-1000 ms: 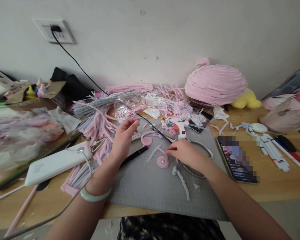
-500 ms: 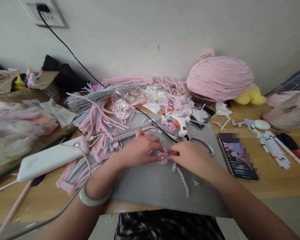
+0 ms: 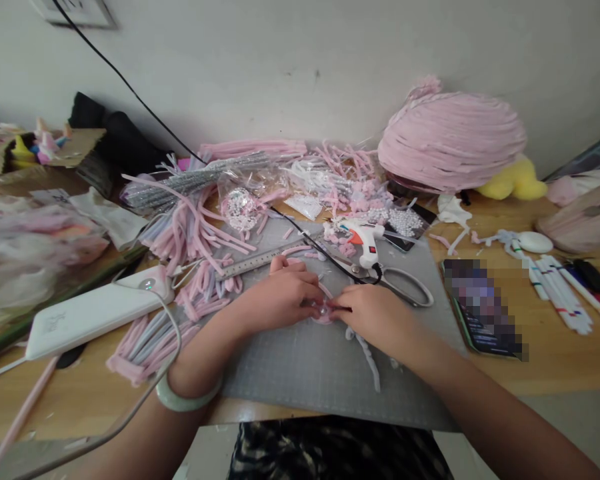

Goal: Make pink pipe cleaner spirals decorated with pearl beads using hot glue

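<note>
Pink coil (image 3: 324, 313) pinched by 2 hands, mid grey mat (image 3: 305, 380).
Left hand (image 3: 285, 300) at coil's 9 o'clock, right hand (image 3: 373, 313) at 3, fingers of both pinching it. Scissors (image 3: 405, 287) at 2 o'clock, glue gun (image 3: 365, 241) at 1, phone (image 3: 485, 310) at 3, all on desk (image 3: 555, 373).

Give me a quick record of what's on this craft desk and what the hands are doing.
Left hand: fingers pinch the pink pipe-cleaner coil
Right hand: fingers pinch the same coil
Surface: grey cutting mat
Behind hands: glue gun, scissors, steel ruler
Right side: phone
</note>
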`<control>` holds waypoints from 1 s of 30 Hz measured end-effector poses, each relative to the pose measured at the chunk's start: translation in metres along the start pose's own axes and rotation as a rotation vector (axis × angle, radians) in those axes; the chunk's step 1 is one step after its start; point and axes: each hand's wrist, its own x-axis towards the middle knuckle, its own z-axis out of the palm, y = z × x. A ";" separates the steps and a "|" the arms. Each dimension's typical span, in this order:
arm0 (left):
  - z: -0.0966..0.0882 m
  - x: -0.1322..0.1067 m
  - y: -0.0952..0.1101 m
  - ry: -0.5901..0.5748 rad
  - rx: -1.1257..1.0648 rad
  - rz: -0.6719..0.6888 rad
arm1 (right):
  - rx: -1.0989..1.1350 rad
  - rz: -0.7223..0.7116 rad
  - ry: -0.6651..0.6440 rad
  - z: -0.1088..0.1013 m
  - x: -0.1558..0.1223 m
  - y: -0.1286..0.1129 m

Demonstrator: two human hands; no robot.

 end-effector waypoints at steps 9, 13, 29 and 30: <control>-0.017 -0.009 -0.006 0.162 -0.119 -0.042 | -0.035 -0.020 0.013 0.000 -0.001 -0.002; -0.020 -0.009 -0.005 0.384 -0.157 -0.200 | -0.020 -0.003 0.023 0.002 0.000 0.000; -0.021 -0.003 -0.018 1.155 -0.848 -0.404 | 0.200 0.069 0.089 -0.012 -0.008 -0.004; -0.021 -0.004 -0.016 1.129 -0.829 -0.408 | 0.222 0.082 0.133 -0.015 -0.009 -0.005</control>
